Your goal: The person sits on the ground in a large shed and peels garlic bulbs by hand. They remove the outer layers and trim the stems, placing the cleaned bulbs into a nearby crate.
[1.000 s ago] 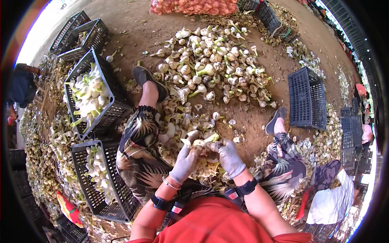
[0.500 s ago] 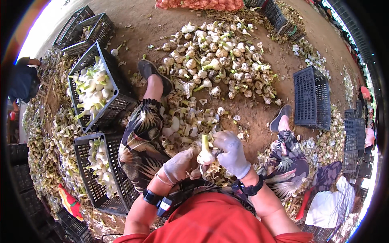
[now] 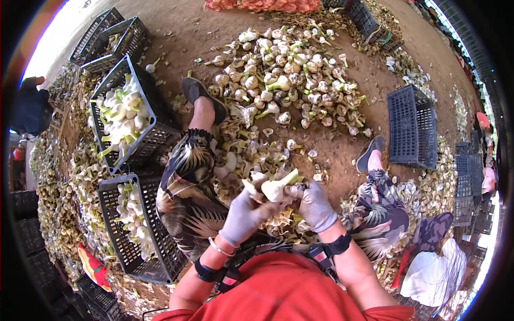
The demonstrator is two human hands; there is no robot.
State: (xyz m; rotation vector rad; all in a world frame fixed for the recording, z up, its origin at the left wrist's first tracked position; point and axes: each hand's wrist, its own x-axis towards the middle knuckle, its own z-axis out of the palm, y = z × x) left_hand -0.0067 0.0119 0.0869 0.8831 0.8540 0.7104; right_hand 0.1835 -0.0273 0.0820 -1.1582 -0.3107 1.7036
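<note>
A white garlic bulb (image 3: 274, 190) with a cut green stem lies between my two gloved hands, its stem tilted up to the right. My left hand (image 3: 242, 218) is closed round the bulb's left side, the thumb below it. A pale strip of peel shows by the left fingertips. My right hand (image 3: 317, 206) is closed at the bulb's right side, its dirt-darkened fingertips against the outer skin. Under the hands, loose garlic skins (image 3: 235, 168) litter the ground between my legs. A big heap of unpeeled garlic bulbs (image 3: 289, 69) spreads in front of me.
To my left stand a black crate (image 3: 155, 140) of cleaned garlic and a second black crate (image 3: 171, 251) partly filled. Another black crate (image 3: 412, 128) sits to the right. A red mesh sack (image 3: 262, 5) lies at the far edge. A person in white (image 3: 435, 273) is at lower right.
The garlic bulb has tipped from stem-upright to stem pointing right, and sits slightly higher. My left hand has moved up and right beneath it; my right hand has dropped slightly.
</note>
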